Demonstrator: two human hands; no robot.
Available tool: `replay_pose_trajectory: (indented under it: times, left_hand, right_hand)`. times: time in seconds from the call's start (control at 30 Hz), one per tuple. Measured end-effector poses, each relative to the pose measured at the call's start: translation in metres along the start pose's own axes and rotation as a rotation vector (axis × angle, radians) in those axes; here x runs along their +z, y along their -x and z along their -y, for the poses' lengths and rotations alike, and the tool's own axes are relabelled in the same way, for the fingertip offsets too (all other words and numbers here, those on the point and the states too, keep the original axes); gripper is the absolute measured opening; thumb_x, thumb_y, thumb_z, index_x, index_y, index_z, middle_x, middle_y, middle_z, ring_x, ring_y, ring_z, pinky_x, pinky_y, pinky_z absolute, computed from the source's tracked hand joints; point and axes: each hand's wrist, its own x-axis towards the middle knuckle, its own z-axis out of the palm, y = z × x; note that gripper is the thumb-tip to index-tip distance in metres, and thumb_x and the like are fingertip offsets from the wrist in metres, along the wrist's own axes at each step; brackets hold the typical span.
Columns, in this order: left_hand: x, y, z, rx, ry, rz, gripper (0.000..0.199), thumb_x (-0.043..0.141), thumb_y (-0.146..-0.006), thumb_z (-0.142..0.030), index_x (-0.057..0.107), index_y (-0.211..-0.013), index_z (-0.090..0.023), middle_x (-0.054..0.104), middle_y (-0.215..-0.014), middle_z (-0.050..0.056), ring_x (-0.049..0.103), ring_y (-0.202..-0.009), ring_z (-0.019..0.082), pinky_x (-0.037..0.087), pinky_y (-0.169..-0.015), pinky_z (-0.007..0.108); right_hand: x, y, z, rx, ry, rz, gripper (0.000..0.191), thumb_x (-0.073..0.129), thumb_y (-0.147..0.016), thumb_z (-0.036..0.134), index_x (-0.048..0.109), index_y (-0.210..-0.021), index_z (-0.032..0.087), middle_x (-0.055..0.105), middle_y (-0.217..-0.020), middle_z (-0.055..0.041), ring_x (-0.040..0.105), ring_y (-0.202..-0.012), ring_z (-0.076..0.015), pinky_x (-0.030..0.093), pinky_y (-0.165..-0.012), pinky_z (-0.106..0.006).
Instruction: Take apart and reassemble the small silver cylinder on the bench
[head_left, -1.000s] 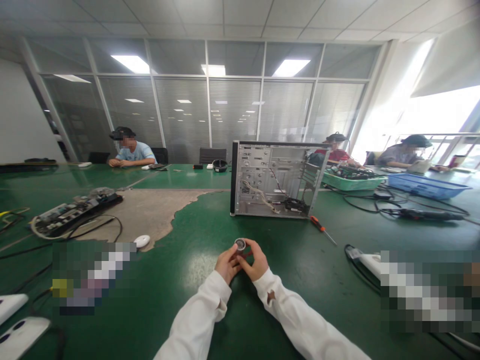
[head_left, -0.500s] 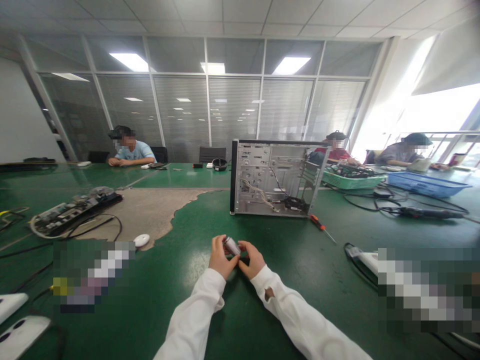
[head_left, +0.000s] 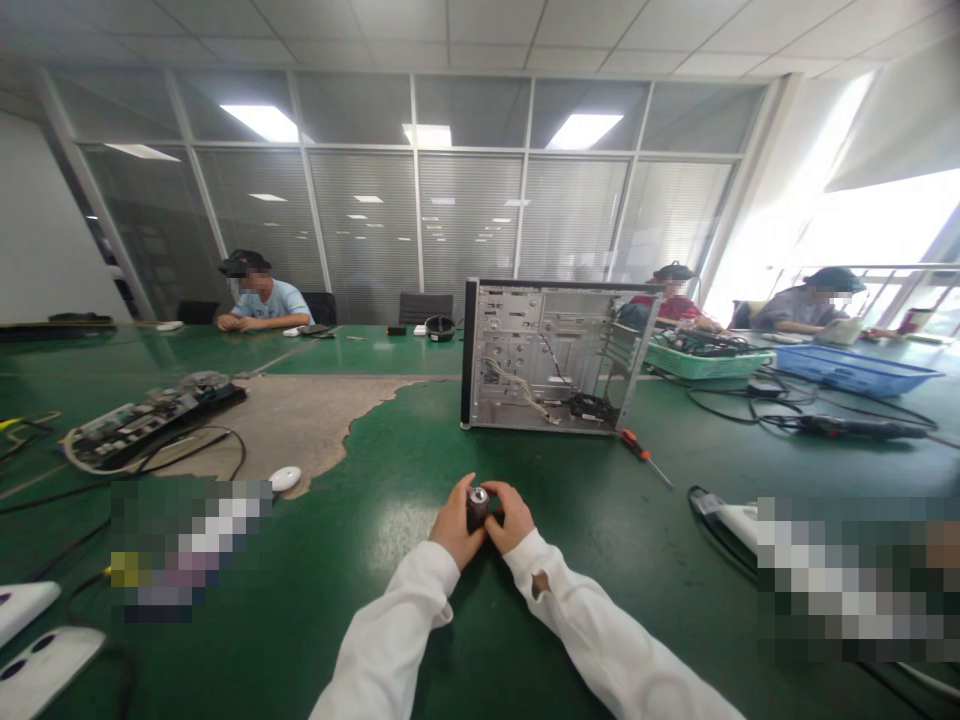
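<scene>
Pinched between the left hand (head_left: 452, 530) and the right hand (head_left: 514, 522), fingers curled close on both sides, a small dark cylinder (head_left: 477, 512) stands roughly upright with its shiny metal end facing up; whether its base touches the green table (head_left: 401, 430) is hidden. Beyond the grip and slightly right stands an open computer case (head_left: 514, 320) with pale wires inside, and a red-handled screwdriver (head_left: 636, 445) lies by its near right corner. Left of the grip rests a white disc (head_left: 286, 479).
</scene>
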Motion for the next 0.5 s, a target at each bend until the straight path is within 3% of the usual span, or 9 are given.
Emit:
replay_pose_trajectory:
  times: [0.13,0.3,0.5]
  left_hand:
    - [0.0034,-0.0011,0.0062,-0.095,-0.009,-0.046,0.058,0.056,-0.060,-0.015,0.032,-0.112,-0.017,0.049,-0.105,0.007,0.049,-0.096,0.019,0.037,-0.087,0.035]
    - [0.0013,-0.0023,0.0051,-0.073,-0.085,-0.033,0.032,0.055,-0.064,-0.018,0.045,-0.095,-0.019,0.053,-0.093,0.004,0.051,-0.088,0.018,0.039,-0.078,0.032]
    - [-0.0005,-0.0018,0.0023,-0.049,-0.136,-0.009,0.028,0.054,-0.065,-0.019,0.047,-0.093,-0.020,0.054,-0.091,0.003,0.051,-0.086,0.017,0.039,-0.077,0.031]
  right_hand:
    - [-0.0012,0.0005,0.0028,-0.072,-0.061,-0.104,0.043,0.041,-0.055,0.007,0.050,-0.095,0.018,0.054,-0.092,-0.0060,0.049,-0.087,-0.0187,0.045,-0.068,-0.031]
    - [-0.0040,0.0000,0.0055,-0.171,-0.070,-0.174,0.031,0.043,-0.064,0.013,0.052,-0.093,0.019,0.056,-0.090,-0.0064,0.050,-0.086,-0.0180,0.045,-0.068,-0.030]
    - [-0.0091,-0.0026,0.0105,-0.281,-0.071,-0.203,0.026,0.042,-0.070,0.014,0.058,-0.089,0.022,0.058,-0.088,-0.0047,0.051,-0.085,-0.0165,0.043,-0.076,-0.032]
